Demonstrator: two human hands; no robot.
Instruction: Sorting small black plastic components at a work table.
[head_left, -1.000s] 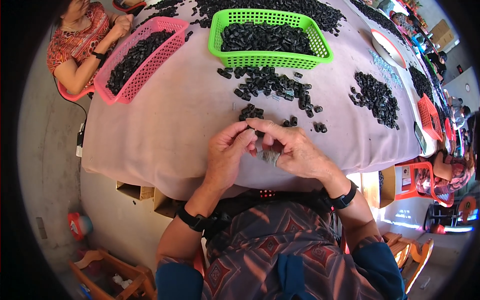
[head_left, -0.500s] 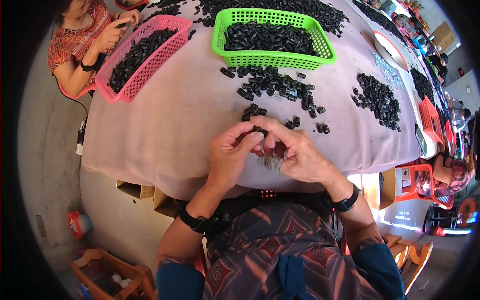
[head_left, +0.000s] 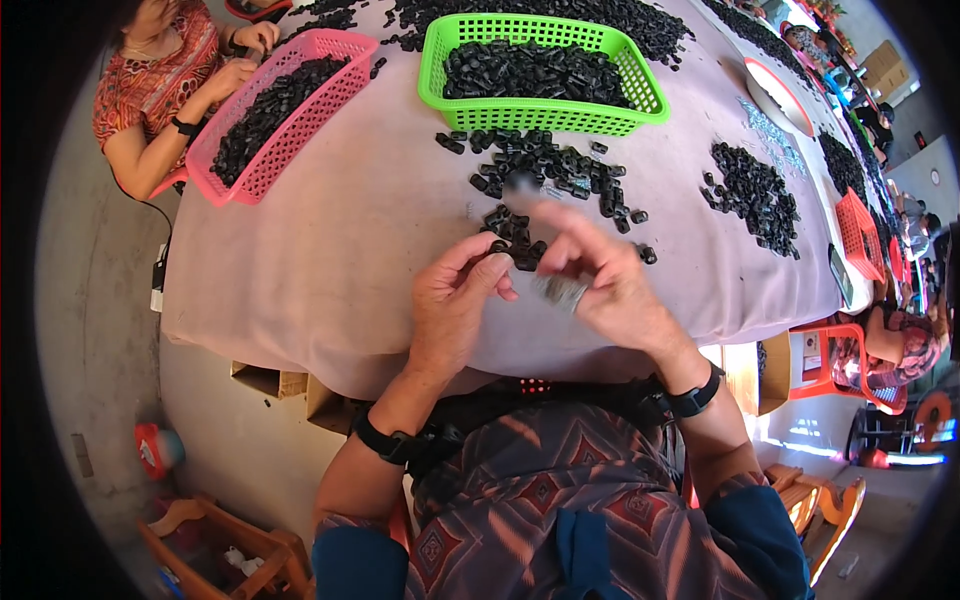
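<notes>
My left hand (head_left: 455,290) is closed, with thumb and forefinger pinching a small black plastic part (head_left: 499,247) above the table's near side. To its right, my right hand (head_left: 610,275) is smeared by motion, its forefinger stretched toward the far side. A bunch of small silvery metal pieces (head_left: 560,291) is tucked in its curled fingers. A dark blur (head_left: 521,186) shows by the forefinger's tip; I cannot make out what it is. Just beyond both hands lies a loose heap of black plastic parts (head_left: 560,160), with some thin silvery pieces among them.
A green basket (head_left: 540,118) and a pink basket (head_left: 290,150), both filled with black parts, stand on the cloth-covered table (head_left: 330,260). More black parts (head_left: 755,200) and a white bowl (head_left: 778,98) lie to the right. A person (head_left: 165,90) sits at the far left.
My right hand has drawn apart from the left, its forefinger swinging forward over the heap. My left hand stays nearly in place. The other person's hands have lowered toward the pink basket.
</notes>
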